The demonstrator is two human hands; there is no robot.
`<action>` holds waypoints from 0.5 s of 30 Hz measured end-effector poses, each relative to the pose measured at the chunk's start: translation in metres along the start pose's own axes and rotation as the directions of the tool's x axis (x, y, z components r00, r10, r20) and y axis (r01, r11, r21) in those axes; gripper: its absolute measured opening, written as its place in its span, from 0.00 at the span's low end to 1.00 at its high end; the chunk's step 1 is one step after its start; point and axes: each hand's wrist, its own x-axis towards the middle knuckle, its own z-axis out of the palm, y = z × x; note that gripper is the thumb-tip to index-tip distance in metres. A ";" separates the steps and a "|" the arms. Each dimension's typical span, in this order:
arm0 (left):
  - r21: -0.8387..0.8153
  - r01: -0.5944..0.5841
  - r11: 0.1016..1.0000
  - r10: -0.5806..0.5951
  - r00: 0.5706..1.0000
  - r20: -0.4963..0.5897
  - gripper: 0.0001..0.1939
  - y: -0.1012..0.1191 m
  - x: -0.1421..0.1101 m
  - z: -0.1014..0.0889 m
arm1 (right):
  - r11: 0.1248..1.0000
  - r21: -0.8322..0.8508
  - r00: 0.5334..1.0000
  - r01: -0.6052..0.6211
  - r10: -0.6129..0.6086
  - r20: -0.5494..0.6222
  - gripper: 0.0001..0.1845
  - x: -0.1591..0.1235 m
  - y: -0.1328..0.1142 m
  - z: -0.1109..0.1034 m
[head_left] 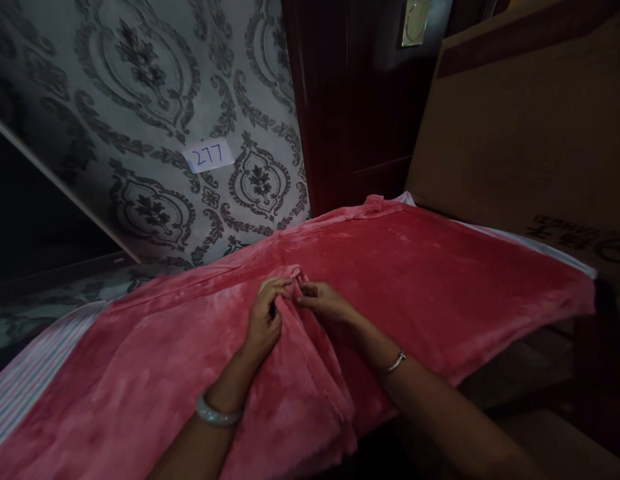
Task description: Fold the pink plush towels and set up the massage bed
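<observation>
A plush pinkish-red blanket lies spread over a long surface in front of me. Near its middle, my left hand is closed on a gathered fold of it, with a pale bangle on that wrist. Right beside it, my right hand pinches the same bunched part, fingers toward the left hand; a thin bracelet is on this wrist. From between the hands the gathered fabric hangs down toward me in loose folds. The fingertips are partly hidden in the cloth.
Striped cloth shows beneath the blanket at the left. Behind stands a patterned wall bearing a paper label marked 277. A dark red door and a large cardboard box stand at the back right.
</observation>
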 end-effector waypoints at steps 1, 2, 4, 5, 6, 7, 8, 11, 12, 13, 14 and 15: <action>0.005 -0.017 1.000 0.017 1.000 0.016 0.08 0.000 0.000 0.001 | 0.998 0.055 0.999 -0.002 0.000 0.038 0.24 0.001 0.001 0.000; 0.011 -0.035 0.999 0.035 0.999 0.029 0.10 -0.001 0.000 0.001 | 0.993 0.120 0.998 -0.005 -0.004 0.070 0.24 0.002 0.002 0.001; 0.039 -0.077 0.996 0.075 0.996 0.046 0.14 -0.003 0.000 0.003 | 0.973 0.230 0.996 -0.007 -0.015 0.093 0.26 0.005 0.005 0.002; 0.059 -0.101 0.993 0.098 0.994 0.052 0.16 -0.003 0.000 0.004 | 0.965 0.261 0.996 -0.009 -0.014 0.086 0.26 0.006 0.007 0.003; 0.081 -0.124 0.989 0.119 0.991 0.063 0.17 -0.004 0.000 0.005 | 0.961 0.278 0.997 -0.013 -0.007 0.073 0.26 0.006 0.009 0.004; 0.100 -0.142 0.985 0.134 0.988 0.081 0.19 -0.005 0.000 0.006 | 0.959 0.282 0.998 -0.015 -0.001 0.058 0.26 0.007 0.011 0.005; 0.116 -0.156 0.981 0.144 0.984 0.101 0.20 -0.006 0.000 0.006 | 0.959 0.282 0.999 -0.011 -0.003 0.046 0.27 0.008 0.013 0.006; 0.143 -0.165 0.976 0.143 0.978 0.151 0.24 -0.006 -0.001 0.007 | 0.962 0.269 0.999 0.033 -0.042 0.030 0.31 0.010 0.016 0.007; 0.147 -0.163 0.976 0.140 0.978 0.155 0.24 -0.006 -0.001 0.007 | 0.967 0.251 0.998 0.042 -0.051 0.031 0.30 0.011 0.017 0.007; 0.149 -0.162 0.975 0.140 0.978 0.152 0.24 -0.007 -0.001 0.007 | 0.975 0.220 0.998 0.043 -0.052 0.033 0.29 0.012 0.017 0.006; 0.150 -0.161 0.975 0.139 0.979 0.146 0.24 -0.007 -0.001 0.007 | 0.984 0.172 0.998 0.041 -0.047 0.033 0.27 0.013 0.018 0.004; 0.150 -0.160 0.976 0.140 0.980 0.140 0.23 -0.007 -0.001 0.006 | 0.993 0.113 0.999 0.044 -0.047 0.022 0.24 0.014 0.019 0.002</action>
